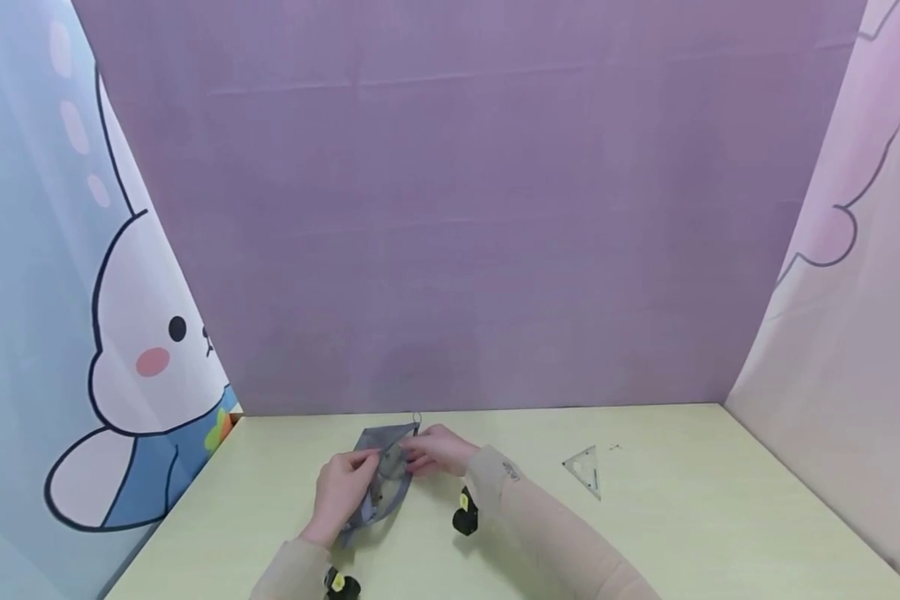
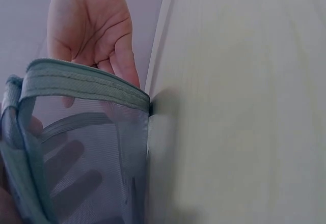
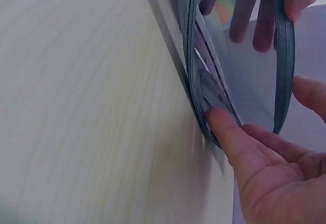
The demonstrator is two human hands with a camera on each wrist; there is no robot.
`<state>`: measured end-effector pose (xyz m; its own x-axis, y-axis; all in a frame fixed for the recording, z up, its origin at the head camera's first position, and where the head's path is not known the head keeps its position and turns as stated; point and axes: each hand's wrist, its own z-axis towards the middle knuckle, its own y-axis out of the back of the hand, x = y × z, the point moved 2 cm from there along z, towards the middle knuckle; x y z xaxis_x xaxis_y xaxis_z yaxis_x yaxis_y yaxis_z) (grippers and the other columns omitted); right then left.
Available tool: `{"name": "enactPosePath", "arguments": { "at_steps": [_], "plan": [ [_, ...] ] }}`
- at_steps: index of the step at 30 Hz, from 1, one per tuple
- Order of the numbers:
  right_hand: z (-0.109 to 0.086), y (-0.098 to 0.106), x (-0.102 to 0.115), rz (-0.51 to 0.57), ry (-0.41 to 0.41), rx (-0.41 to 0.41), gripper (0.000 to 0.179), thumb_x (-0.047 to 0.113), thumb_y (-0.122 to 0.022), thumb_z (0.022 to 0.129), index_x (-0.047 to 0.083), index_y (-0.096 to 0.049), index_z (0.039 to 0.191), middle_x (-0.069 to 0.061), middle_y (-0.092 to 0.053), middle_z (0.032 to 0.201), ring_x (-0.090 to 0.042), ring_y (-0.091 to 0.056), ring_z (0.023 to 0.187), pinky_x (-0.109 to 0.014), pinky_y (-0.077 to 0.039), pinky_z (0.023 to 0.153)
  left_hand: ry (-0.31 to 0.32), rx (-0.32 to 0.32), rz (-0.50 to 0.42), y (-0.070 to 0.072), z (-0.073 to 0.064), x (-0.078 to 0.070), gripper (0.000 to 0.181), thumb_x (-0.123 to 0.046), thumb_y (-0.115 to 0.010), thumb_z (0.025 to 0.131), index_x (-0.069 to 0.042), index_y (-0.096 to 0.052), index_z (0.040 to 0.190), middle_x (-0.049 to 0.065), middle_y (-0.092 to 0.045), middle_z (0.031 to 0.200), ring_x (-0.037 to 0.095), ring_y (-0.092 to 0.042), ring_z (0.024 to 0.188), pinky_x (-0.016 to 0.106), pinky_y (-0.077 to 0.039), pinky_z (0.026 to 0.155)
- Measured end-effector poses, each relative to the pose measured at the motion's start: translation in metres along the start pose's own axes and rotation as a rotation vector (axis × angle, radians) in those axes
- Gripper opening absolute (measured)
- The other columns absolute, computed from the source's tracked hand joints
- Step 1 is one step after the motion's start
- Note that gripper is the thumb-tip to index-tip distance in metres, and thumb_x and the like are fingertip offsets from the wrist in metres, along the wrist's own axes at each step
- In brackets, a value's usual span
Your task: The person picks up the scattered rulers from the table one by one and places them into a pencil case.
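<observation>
Both hands are at a grey-blue mesh zip pouch [image 1: 375,504], held tilted over the table with its mouth spread apart. My left hand [image 1: 342,490] grips one side of the mouth; its fingers [image 3: 244,20] show through the mesh, and its thumb lies over the zip edging. On the opposite side, my right hand [image 1: 441,450] pinches the other edge between thumb and finger, close above the table. Inside, a thin clear piece with a curved outline [image 3: 208,84] leans against the mesh. The pouch's bottom is partly hidden behind the left hand.
A clear triangular set square [image 1: 587,473] lies on the pale wooden table [image 1: 690,517], right of the hands. A tiny dark item [image 1: 615,447] is beside it. Purple cloth [image 1: 450,250] hangs behind the table, with printed curtains at both sides.
</observation>
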<state>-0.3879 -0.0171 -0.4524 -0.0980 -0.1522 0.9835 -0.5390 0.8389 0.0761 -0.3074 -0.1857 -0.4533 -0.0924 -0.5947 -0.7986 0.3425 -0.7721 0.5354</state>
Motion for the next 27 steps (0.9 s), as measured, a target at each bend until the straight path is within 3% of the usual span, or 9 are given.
{"name": "enactPosePath", "arguments": {
  "at_steps": [7, 11, 17, 22, 27],
  "plan": [
    [-0.003, 0.008, 0.001, -0.004, 0.009, 0.020, 0.042, 0.017, -0.063, 0.093, -0.014, -0.056, 0.122, -0.030, -0.062, 0.113, -0.041, -0.063, 0.103, -0.046, -0.050, 0.087, 0.007, 0.010, -0.009, 0.000, 0.001, -0.002, 0.024, -0.022, -0.062, 0.092, -0.008, -0.075, 0.107, 0.005, -0.072, 0.089, 0.013, -0.049, 0.054, 0.027, -0.037, 0.050],
    [-0.007, 0.023, 0.000, -0.019, 0.036, 0.043, 0.045, 0.019, -0.060, 0.095, -0.014, -0.053, 0.126, -0.030, -0.061, 0.117, -0.041, -0.062, 0.106, -0.046, -0.050, 0.087, -0.001, 0.006, -0.004, 0.001, -0.001, -0.003, 0.024, -0.022, -0.062, 0.092, -0.008, -0.075, 0.106, 0.006, -0.073, 0.095, 0.014, -0.048, 0.053, 0.029, -0.038, 0.051],
    [-0.021, 0.062, -0.003, -0.148, 0.093, -0.001, 0.043, 0.021, -0.059, 0.096, -0.009, -0.055, 0.126, -0.028, -0.060, 0.121, -0.040, -0.062, 0.106, -0.047, -0.051, 0.085, -0.011, 0.013, -0.001, 0.001, -0.003, -0.002, 0.025, -0.022, -0.062, 0.092, -0.007, -0.074, 0.107, 0.008, -0.073, 0.097, 0.015, -0.046, 0.052, 0.030, -0.037, 0.050],
    [-0.036, 0.096, -0.006, -0.307, 0.122, -0.086, 0.043, 0.022, -0.062, 0.094, -0.007, -0.057, 0.125, -0.019, -0.064, 0.117, -0.038, -0.064, 0.100, -0.046, -0.052, 0.083, -0.013, 0.014, 0.009, 0.000, -0.003, -0.001, 0.025, -0.023, -0.062, 0.092, -0.006, -0.074, 0.107, 0.010, -0.073, 0.100, 0.014, -0.049, 0.056, 0.030, -0.038, 0.051],
    [-0.050, 0.128, -0.012, -0.392, 0.140, -0.151, 0.045, 0.022, -0.066, 0.092, -0.005, -0.057, 0.126, -0.014, -0.066, 0.115, -0.035, -0.064, 0.099, -0.047, -0.051, 0.083, -0.007, 0.021, 0.007, 0.001, -0.002, -0.001, 0.025, -0.022, -0.062, 0.093, -0.005, -0.073, 0.109, 0.009, -0.073, 0.095, 0.014, -0.049, 0.055, 0.029, -0.038, 0.051]
  ]
}}
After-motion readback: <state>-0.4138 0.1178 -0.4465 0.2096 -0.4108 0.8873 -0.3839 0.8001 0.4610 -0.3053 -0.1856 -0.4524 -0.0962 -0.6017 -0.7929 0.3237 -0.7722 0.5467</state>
